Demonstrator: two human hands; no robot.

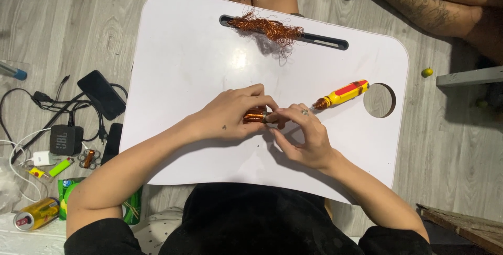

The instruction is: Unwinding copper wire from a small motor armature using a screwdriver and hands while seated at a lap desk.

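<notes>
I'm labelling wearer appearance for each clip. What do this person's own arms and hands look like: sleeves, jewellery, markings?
Both forearms are bare; black short sleeves show only at the upper arms, near the bottom edge. The left hand carries a small dark mark, like a tiny tattoo, on its back. The right hand wears a ring with a small pale top on one finger. No gloves, watch or bracelets are visible.

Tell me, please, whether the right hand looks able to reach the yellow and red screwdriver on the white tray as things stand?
Probably yes: the screwdriver lies right beside the right hand with bare tray between them, though its fingers are pinching the copper coil.
</notes>
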